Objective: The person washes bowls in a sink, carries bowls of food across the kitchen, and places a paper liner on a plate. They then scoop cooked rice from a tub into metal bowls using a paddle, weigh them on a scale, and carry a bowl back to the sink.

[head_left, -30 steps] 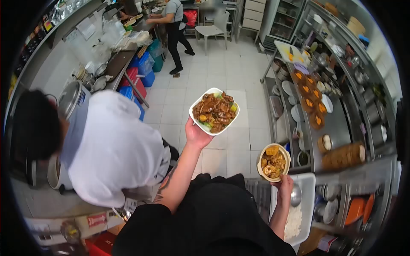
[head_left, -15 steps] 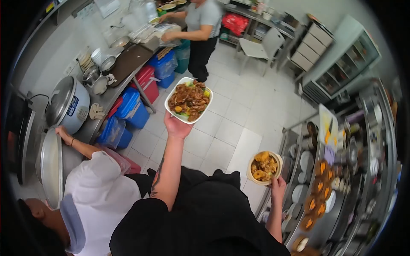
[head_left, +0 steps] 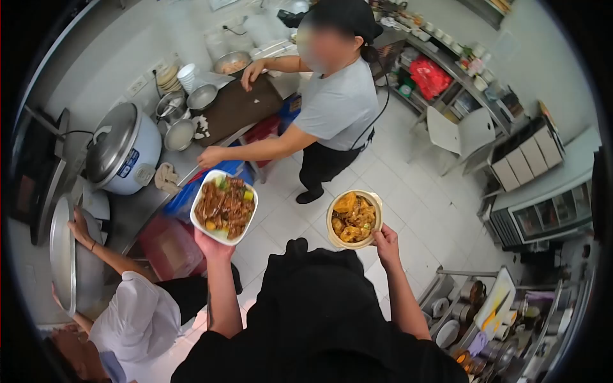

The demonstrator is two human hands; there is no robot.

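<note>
My left hand [head_left: 215, 245] is closed under the near edge of a white rounded-square bowl [head_left: 251, 223]. Brown saucy meat [head_left: 223, 204] with green and yellow pieces fills that bowl. On the other side, my right hand [head_left: 385, 244] grips the rim of a cream round clay pot [head_left: 331, 223] between thumb and fingers. Inside the pot lie golden-brown chunks of food [head_left: 353, 217] in dark sauce. Both dishes are held up above the floor, apart from each other. The fingers beneath each dish are partly hidden.
A co-worker in a grey shirt [head_left: 345, 102] stands just ahead at the steel counter. Another in white [head_left: 134, 313] handles a large metal pot [head_left: 76, 255] at left. A rice cooker [head_left: 137, 150], a white chair [head_left: 460, 134] and a rack [head_left: 447, 273] stand around.
My view has turned right-to-left and advanced toward the counter. The grey-shirted co-worker is now much nearer. The clay pot has come in closer to my middle; both dishes stay in my hands.
</note>
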